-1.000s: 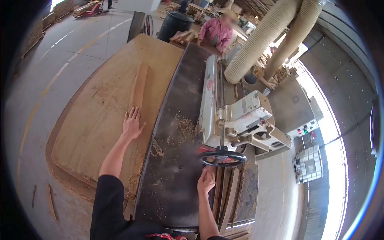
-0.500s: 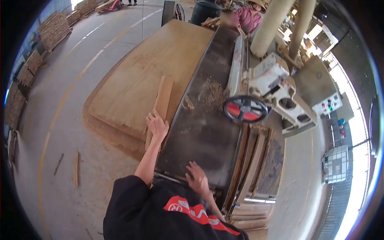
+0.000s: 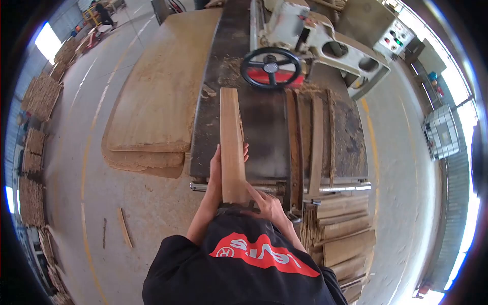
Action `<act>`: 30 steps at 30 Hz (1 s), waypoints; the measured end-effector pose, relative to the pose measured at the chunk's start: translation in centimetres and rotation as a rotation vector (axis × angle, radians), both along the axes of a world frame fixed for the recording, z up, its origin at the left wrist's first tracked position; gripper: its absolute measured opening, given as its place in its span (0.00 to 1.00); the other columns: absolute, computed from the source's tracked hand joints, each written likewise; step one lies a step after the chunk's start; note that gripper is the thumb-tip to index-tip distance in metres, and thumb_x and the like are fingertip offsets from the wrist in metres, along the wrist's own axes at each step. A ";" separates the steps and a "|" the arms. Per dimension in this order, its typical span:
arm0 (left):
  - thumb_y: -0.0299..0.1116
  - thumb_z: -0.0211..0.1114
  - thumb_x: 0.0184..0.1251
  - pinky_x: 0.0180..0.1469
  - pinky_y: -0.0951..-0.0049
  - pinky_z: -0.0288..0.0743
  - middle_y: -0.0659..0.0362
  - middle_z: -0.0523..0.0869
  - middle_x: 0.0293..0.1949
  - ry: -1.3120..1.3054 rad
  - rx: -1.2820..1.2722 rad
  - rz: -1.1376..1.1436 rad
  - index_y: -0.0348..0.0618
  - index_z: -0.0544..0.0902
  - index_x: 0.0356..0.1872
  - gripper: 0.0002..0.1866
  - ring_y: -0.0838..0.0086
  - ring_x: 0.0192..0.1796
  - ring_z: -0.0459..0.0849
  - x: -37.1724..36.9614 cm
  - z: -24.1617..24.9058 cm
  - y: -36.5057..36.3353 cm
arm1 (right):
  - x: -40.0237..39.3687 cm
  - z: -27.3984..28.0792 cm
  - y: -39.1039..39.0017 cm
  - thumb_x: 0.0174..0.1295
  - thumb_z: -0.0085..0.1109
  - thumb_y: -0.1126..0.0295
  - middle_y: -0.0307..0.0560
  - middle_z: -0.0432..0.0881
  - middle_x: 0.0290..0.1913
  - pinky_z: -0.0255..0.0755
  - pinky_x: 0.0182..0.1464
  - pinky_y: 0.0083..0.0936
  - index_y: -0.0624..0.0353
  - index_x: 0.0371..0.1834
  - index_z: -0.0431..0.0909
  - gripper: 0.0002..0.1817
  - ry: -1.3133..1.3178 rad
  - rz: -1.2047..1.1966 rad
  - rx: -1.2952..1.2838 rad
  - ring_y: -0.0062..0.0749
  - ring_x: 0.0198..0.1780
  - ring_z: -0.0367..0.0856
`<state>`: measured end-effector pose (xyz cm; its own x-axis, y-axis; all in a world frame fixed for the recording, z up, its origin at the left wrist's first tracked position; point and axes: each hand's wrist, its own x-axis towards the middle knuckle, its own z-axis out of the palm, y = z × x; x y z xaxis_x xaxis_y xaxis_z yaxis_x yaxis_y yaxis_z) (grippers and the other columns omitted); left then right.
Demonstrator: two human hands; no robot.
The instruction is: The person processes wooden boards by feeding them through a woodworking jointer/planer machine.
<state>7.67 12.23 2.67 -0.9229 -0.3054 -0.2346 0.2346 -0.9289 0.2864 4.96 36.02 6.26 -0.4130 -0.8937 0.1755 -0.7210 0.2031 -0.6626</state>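
Observation:
A wooden board point(image 3: 232, 137) is held lengthwise in front of my body, over the near part of the dark machine table point(image 3: 264, 132). My left hand point(image 3: 216, 165) grips it from the left side, with fingertips showing past its right edge. Near the board's lower right end is my right hand point(image 3: 267, 202), its index finger stretched out toward the wood and the other fingers partly hidden. Beyond the board's far end stands a black handwheel point(image 3: 271, 67) with red behind it.
A wide wooden panel point(image 3: 152, 86) lies left of the machine table. Wooden strips point(image 3: 316, 142) and a fence point(image 3: 294, 147) are on the right, with stacked boards point(image 3: 348, 244) below. A white machine frame point(image 3: 325, 30) rises behind. Another person point(image 3: 102, 14) is far off at upper left.
The board has moved from the wooden panel to in front of my body, carried by my left hand. My right hand has come from the dark table to the board's near end. The view has shifted.

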 end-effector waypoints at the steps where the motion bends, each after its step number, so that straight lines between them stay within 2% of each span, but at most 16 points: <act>1: 0.59 0.39 0.89 0.72 0.53 0.77 0.41 0.81 0.68 -0.028 -0.072 -0.013 0.29 0.67 0.77 0.39 0.58 0.63 0.86 -0.7 -0.3 1.2 | 0.4 -0.4 0.6 0.58 0.80 0.54 0.55 0.90 0.53 0.86 0.50 0.44 0.51 0.88 0.57 0.56 0.015 -0.026 -0.010 0.52 0.47 0.91; 3: 0.59 0.41 0.89 0.71 0.54 0.78 0.46 0.85 0.63 -0.080 -0.213 -0.039 0.32 0.71 0.75 0.37 0.61 0.61 0.86 -1.9 -1.3 3.5 | 1.1 -1.4 2.7 0.59 0.78 0.56 0.56 0.89 0.50 0.86 0.48 0.46 0.52 0.88 0.56 0.55 -0.032 -0.122 0.002 0.54 0.45 0.91; 5: 0.61 0.51 0.86 0.65 0.59 0.79 0.55 0.88 0.54 -0.307 -0.433 -0.090 0.36 0.80 0.66 0.34 0.67 0.59 0.86 -2.2 -2.2 4.6 | 1.4 -1.9 4.3 0.61 0.77 0.58 0.58 0.89 0.48 0.86 0.47 0.48 0.53 0.88 0.55 0.54 -0.151 -0.261 0.030 0.58 0.45 0.90; 7: 0.61 0.55 0.84 0.62 0.61 0.79 0.57 0.89 0.51 -0.427 -0.617 -0.120 0.37 0.84 0.61 0.33 0.68 0.58 0.87 -2.4 -2.2 5.2 | 1.6 -1.7 5.7 0.65 0.73 0.62 0.63 0.89 0.47 0.85 0.45 0.49 0.57 0.84 0.62 0.44 -0.173 -0.349 0.072 0.61 0.46 0.90; 9: 0.61 0.56 0.83 0.68 0.60 0.74 0.54 0.88 0.58 -0.421 -0.604 -0.125 0.35 0.82 0.66 0.35 0.66 0.64 0.84 -1.9 -1.7 5.7 | 1.9 -2.7 6.5 0.67 0.71 0.63 0.65 0.89 0.47 0.85 0.46 0.49 0.58 0.81 0.67 0.39 -0.193 -0.424 0.080 0.63 0.47 0.90; 10: 0.61 0.57 0.83 0.71 0.59 0.72 0.53 0.87 0.61 -0.417 -0.597 -0.131 0.34 0.82 0.68 0.36 0.65 0.67 0.83 -1.6 -1.5 6.0 | 1.9 -3.2 7.0 0.70 0.70 0.59 0.67 0.90 0.44 0.85 0.46 0.47 0.62 0.69 0.80 0.29 -0.286 -0.434 0.092 0.62 0.47 0.91; 12: 0.62 0.53 0.84 0.79 0.55 0.62 0.47 0.79 0.74 -0.365 -0.624 -0.160 0.31 0.74 0.76 0.41 0.60 0.78 0.73 -1.2 -1.5 6.2 | 2.2 -4.7 7.3 0.70 0.70 0.55 0.68 0.90 0.42 0.85 0.46 0.44 0.68 0.60 0.84 0.26 -0.551 -0.532 0.157 0.59 0.47 0.92; 13: 0.62 0.51 0.84 0.81 0.54 0.59 0.48 0.76 0.76 -0.300 -0.578 -0.175 0.31 0.73 0.77 0.41 0.61 0.79 0.70 -1.0 -1.4 6.2 | 2.6 -5.4 7.7 0.70 0.70 0.53 0.68 0.90 0.41 0.85 0.47 0.43 0.70 0.55 0.86 0.27 -0.686 -0.584 0.190 0.58 0.46 0.92; 14: 0.63 0.50 0.85 0.82 0.52 0.56 0.49 0.74 0.78 -0.235 -0.528 -0.187 0.31 0.72 0.77 0.41 0.61 0.81 0.67 -1.0 -1.0 6.2 | 2.7 -5.5 7.6 0.73 0.67 0.49 0.66 0.92 0.39 0.85 0.46 0.37 0.75 0.45 0.88 0.30 -0.654 -0.591 0.160 0.45 0.43 0.94; 16: 0.64 0.43 0.86 0.87 0.49 0.44 0.49 0.64 0.84 -0.120 -0.483 -0.233 0.31 0.65 0.81 0.44 0.60 0.87 0.54 -1.3 -0.4 6.3 | 2.5 -5.7 7.3 0.77 0.62 0.48 0.62 0.93 0.38 0.85 0.45 0.34 0.75 0.46 0.87 0.30 -0.909 -0.612 0.080 0.39 0.40 0.93; 18: 0.64 0.41 0.86 0.88 0.49 0.43 0.45 0.61 0.85 -0.069 -0.449 -0.261 0.29 0.62 0.82 0.45 0.58 0.88 0.51 -2.2 -0.5 6.4 | 2.7 -8.0 6.5 0.82 0.55 0.48 0.54 0.93 0.35 0.84 0.38 0.28 0.70 0.45 0.85 0.29 -1.241 -0.663 -0.141 0.31 0.35 0.92; 20: 0.63 0.40 0.87 0.89 0.49 0.40 0.45 0.58 0.86 -0.034 -0.414 -0.288 0.29 0.60 0.83 0.44 0.59 0.89 0.46 -3.5 -1.3 6.3 | 2.8 -10.9 6.1 0.82 0.55 0.48 0.52 0.92 0.33 0.82 0.34 0.26 0.68 0.44 0.84 0.28 -1.263 -0.710 -0.164 0.30 0.34 0.91; 22: 0.62 0.40 0.88 0.89 0.50 0.39 0.50 0.58 0.87 0.008 -0.485 -0.337 0.31 0.65 0.81 0.42 0.66 0.90 0.37 -5.3 -2.7 6.2 | 1.5 -10.6 5.1 0.81 0.57 0.47 0.48 0.90 0.30 0.77 0.31 0.22 0.67 0.46 0.84 0.27 -1.241 -0.772 -0.122 0.26 0.29 0.87; 24: 0.61 0.42 0.88 0.89 0.52 0.40 0.52 0.59 0.86 0.008 -0.549 -0.344 0.33 0.71 0.78 0.39 0.71 0.90 0.28 -7.1 -3.8 5.5 | 0.5 -9.2 3.2 0.79 0.60 0.47 0.46 0.88 0.29 0.72 0.25 0.22 0.65 0.39 0.84 0.27 -1.229 -0.927 -0.110 0.24 0.24 0.83; 27: 0.58 0.46 0.88 0.89 0.54 0.40 0.50 0.54 0.88 0.037 -0.523 -0.350 0.35 0.74 0.77 0.37 0.71 0.90 0.33 -9.8 -4.4 3.1 | -1.6 -9.9 0.1 0.77 0.65 0.49 0.41 0.82 0.24 0.68 0.22 0.22 0.62 0.33 0.83 0.25 -1.276 -1.007 -0.247 0.22 0.21 0.78; 30: 0.61 0.44 0.88 0.88 0.54 0.44 0.49 0.58 0.86 0.074 -0.521 -0.346 0.33 0.73 0.77 0.39 0.68 0.91 0.38 -13.5 -4.6 -0.6 | -5.6 -10.3 -3.5 0.75 0.68 0.51 0.36 0.77 0.21 0.64 0.20 0.22 0.60 0.31 0.82 0.23 -1.274 -1.114 -0.321 0.21 0.19 0.74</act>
